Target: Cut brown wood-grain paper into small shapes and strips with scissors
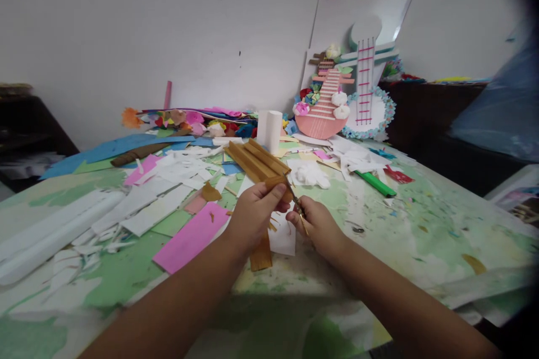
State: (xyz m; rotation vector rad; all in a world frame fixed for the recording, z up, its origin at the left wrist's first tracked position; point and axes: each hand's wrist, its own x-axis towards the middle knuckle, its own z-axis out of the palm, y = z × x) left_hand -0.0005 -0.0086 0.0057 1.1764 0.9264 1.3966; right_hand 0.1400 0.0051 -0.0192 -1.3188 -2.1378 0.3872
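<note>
My left hand (256,210) pinches a folded piece of brown crepe paper (275,181) between thumb and fingers. My right hand (318,223) is closed round the handles of a pair of scissors (301,208), whose blades point up and away along the right edge of the folded paper. Whether the blades are apart is too small to tell. Beyond my hands lies a larger pleated sheet of brown crepe paper (252,158). A brown strip (261,255) lies below my left hand, by a white paper piece (283,241) with small brown snippets.
A pink paper sheet (191,238) and white scraps (168,179) cover the left, near a long white roll (63,230). Behind stand a white roll (274,132) and paper-decorated lute shapes (322,106). A green roll (375,184) lies right.
</note>
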